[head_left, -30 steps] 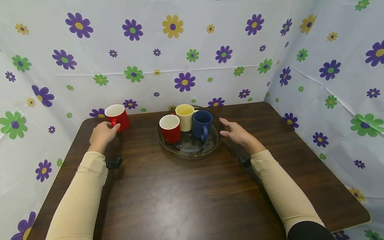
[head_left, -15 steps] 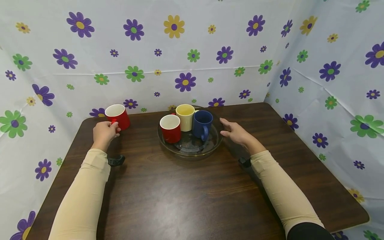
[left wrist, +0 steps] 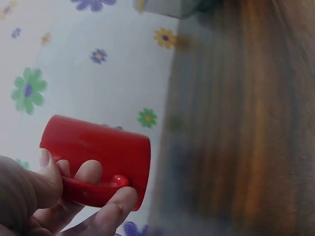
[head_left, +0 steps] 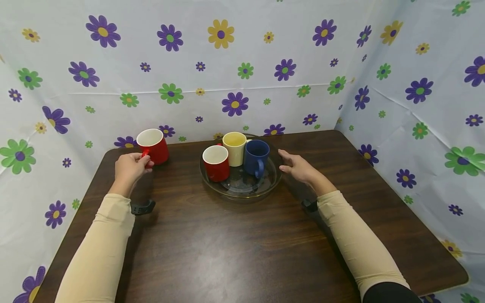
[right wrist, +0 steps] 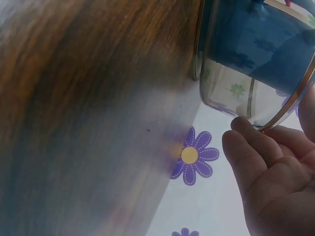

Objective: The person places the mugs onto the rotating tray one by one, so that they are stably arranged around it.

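Note:
My left hand (head_left: pixel 130 170) grips a red mug (head_left: pixel 157 148) by its handle at the table's back left. In the left wrist view, thumb and fingers close round the handle of the red mug (left wrist: pixel 103 147), which appears just off the table. My right hand (head_left: pixel 299 168) lies at the right side of a clear glass dish (head_left: pixel 246 194). Its fingers are extended at the rim in the right wrist view. Inside the dish stand a second red mug (head_left: pixel 217 167), a yellow mug (head_left: pixel 235 153) and a blue mug (head_left: pixel 251 155), all upright.
A dark wooden table (head_left: pixel 227 252) carries everything, with rounded corners. White curtain (head_left: pixel 261 50) with flower print hangs close along its back and right edges. Each wrist wears a black band.
The gripped red mug has shifted slightly right and up with my left hand's hold. My right hand and the dish have stayed put.

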A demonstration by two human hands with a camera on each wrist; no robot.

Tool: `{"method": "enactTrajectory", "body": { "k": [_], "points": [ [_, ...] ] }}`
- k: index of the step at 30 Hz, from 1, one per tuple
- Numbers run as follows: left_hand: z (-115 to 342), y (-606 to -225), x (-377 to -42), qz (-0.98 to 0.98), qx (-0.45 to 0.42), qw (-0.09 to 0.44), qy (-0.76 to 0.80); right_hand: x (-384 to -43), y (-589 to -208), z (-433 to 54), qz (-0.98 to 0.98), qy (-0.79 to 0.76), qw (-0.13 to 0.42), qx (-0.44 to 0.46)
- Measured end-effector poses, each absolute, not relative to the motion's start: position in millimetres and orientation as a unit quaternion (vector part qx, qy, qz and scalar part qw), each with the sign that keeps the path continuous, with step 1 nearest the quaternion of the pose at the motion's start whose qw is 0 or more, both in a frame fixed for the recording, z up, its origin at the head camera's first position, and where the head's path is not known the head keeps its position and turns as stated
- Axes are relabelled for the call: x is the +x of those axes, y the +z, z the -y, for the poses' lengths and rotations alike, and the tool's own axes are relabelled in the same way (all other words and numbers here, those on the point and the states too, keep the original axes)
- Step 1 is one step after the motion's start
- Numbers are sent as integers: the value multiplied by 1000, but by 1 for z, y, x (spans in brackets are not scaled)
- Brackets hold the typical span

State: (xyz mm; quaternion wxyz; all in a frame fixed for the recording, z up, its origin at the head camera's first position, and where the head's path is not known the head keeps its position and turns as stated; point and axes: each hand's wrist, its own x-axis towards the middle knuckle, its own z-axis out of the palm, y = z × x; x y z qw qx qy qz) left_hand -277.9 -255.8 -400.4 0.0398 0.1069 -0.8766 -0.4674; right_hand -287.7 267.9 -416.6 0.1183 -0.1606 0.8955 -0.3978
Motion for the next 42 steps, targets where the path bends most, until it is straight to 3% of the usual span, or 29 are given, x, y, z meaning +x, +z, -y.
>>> {"method": "enactTrajectory", "body": {
  "k": [7, 20, 27, 42],
  "points": [
    [248, -372, -265, 885, 43, 49, -461, -287, -416, -268, -889, -412, 118, -162],
    [227, -323, -237, 900, -29, 18, -434, -281, -406, -263, -884, -421, 130, -155],
    [220, -310, -229, 893, -59, -7, -446, -281, -405, -263, -885, -418, 127, -160],
    [192, -298, -220, 888, -146, -10, -437, -287, -414, -269, -887, -414, 123, -161]
  ]
}}
